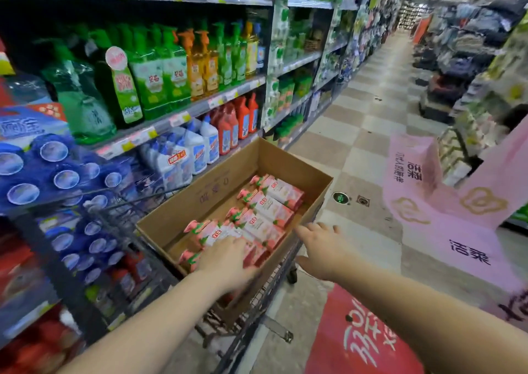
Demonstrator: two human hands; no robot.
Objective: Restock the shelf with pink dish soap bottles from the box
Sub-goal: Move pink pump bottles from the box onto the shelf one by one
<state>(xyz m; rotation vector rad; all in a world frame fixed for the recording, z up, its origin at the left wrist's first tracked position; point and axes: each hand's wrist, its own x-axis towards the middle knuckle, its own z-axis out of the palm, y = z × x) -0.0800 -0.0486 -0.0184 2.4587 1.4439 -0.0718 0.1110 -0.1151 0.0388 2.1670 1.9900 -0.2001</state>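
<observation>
Shop aisle, stocked shelves (183, 116) (price-tagged), cart (257, 310)

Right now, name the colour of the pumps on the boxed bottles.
Pink; the pumps show best in the head view.

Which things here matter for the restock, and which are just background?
Job: pink dish soap bottles, cardboard box, shelf, left hand on the bottles, right hand by the box rim.
Background: green bottles, orange bottles, red bottles, blue packs, pink banner.

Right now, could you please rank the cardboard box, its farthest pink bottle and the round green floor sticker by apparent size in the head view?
cardboard box
farthest pink bottle
round green floor sticker, lying farther away
</observation>
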